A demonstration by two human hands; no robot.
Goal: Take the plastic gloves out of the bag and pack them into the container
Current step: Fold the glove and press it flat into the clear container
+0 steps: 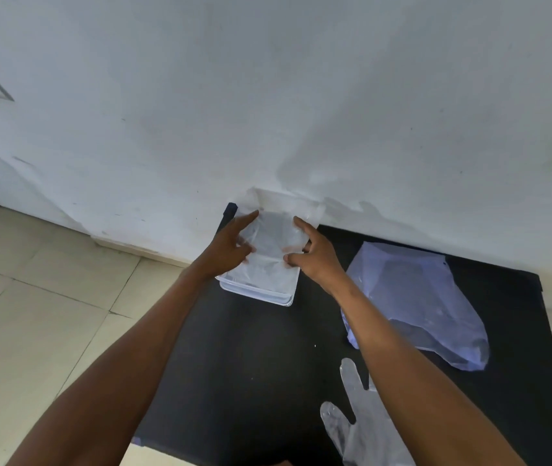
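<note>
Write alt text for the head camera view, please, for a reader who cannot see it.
Both hands, left hand and right hand, press a clear plastic glove into a clear container on a black table. A bag and a second glove lie to the right.

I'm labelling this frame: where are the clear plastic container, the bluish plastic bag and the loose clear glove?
clear plastic container (pixel 269 294), head view, near rim
bluish plastic bag (pixel 415 297), head view, middle
loose clear glove (pixel 365 428), head view, palm

Bare black table (pixel 251 364) between the forearms; bag (pixel 419 297) and loose glove (pixel 362 425) rightward.
</note>
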